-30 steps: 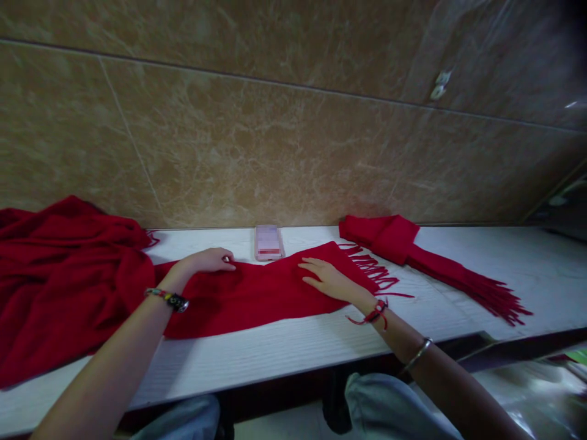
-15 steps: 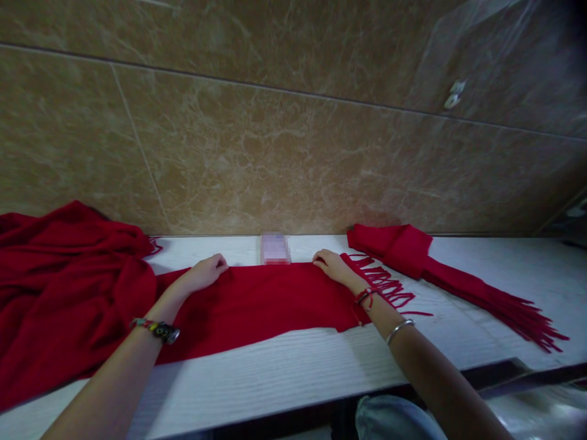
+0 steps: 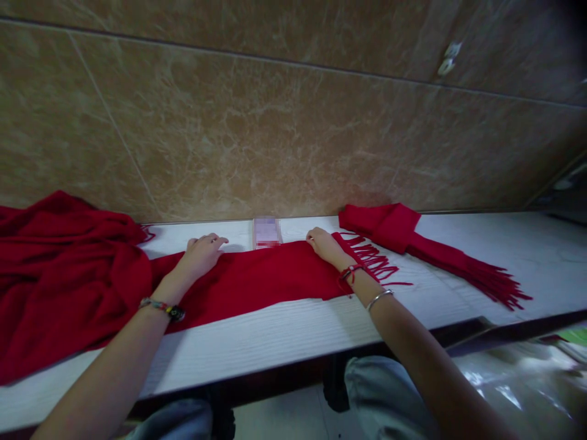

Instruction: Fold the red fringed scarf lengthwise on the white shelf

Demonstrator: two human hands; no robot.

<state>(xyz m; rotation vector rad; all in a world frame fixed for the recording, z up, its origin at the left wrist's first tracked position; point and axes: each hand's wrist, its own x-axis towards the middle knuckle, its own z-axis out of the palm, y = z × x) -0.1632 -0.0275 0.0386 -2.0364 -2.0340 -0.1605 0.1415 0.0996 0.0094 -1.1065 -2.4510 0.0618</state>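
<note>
A red scarf (image 3: 266,281) lies stretched flat along the white table (image 3: 284,333), its fringe at the right end. My left hand (image 3: 202,252) rests on the scarf's far edge with fingers spread out, holding nothing. At the same far edge, near the fringe, my right hand (image 3: 324,243) has its fingers curled onto the cloth. To the left, the scarf runs into a bunched heap of red cloth (image 3: 59,275).
A pink phone (image 3: 266,232) lies against the marble wall between my hands. A second, folded red scarf (image 3: 413,238) with fringe lies at the back right. The table's front edge runs close to my knees.
My right hand moved from the middle of the scarf up to its far edge. My left hand shifted slightly and its fingers opened out. The camera view wobbled.
</note>
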